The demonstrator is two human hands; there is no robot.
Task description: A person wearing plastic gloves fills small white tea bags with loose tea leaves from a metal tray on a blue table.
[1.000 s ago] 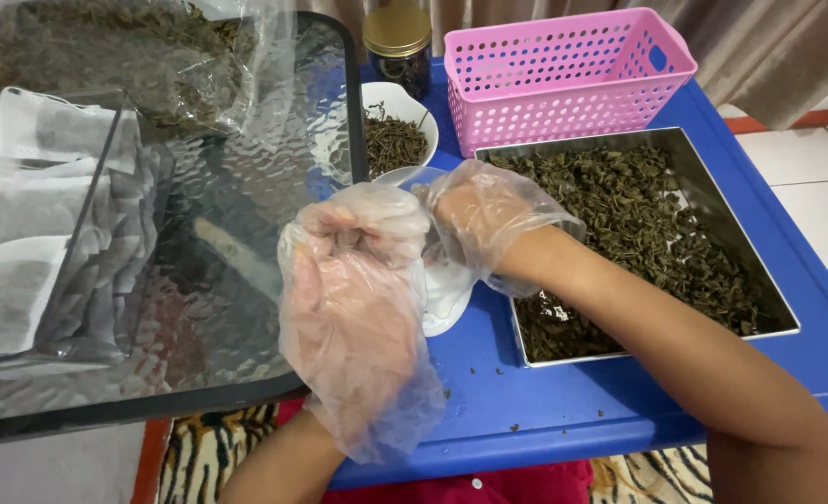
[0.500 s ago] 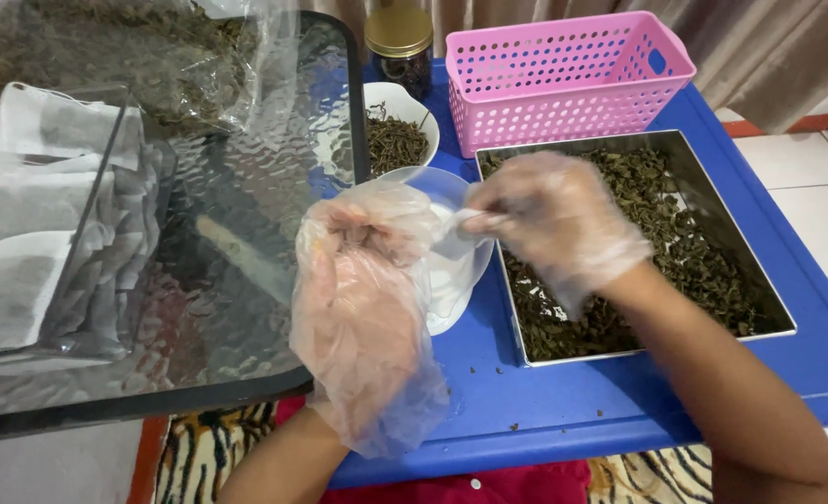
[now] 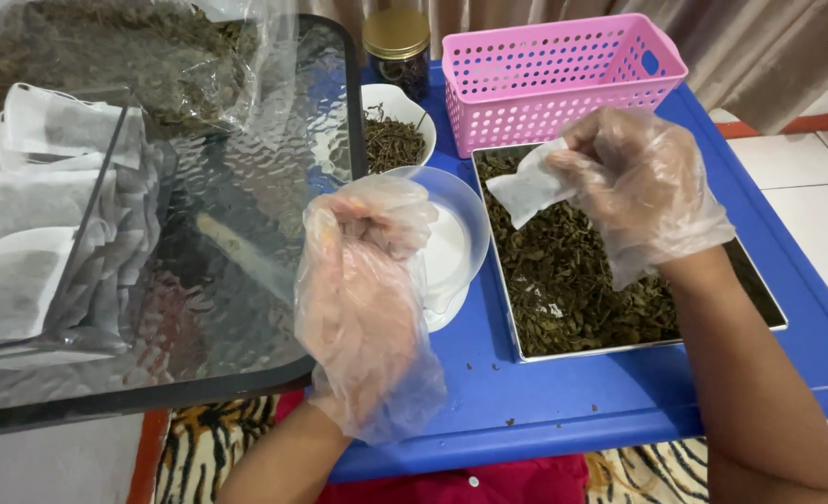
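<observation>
At the far left, a stack of white paper filter bags (image 3: 31,233) was seen lying under a dark-framed glass tabletop (image 3: 236,233), with a clear plastic bag of dried leaves (image 3: 106,56) behind it. Near the middle, the left hand (image 3: 367,289), in a loose clear plastic glove, was held above the blue bench (image 3: 563,401), its fingers curled together on nothing visible. Beside it sat an empty white shallow dish (image 3: 451,252); farther off, a small white bowl of leaves (image 3: 390,135) and a gold-lidded glass jar (image 3: 397,47). To the right, the gloved right hand (image 3: 642,191) was raised over the rectangular steel tray of dried leaves (image 3: 582,271), fingers pinched on a small white filter bag (image 3: 530,187). A pink perforated plastic basket (image 3: 563,75) stood behind.
</observation>
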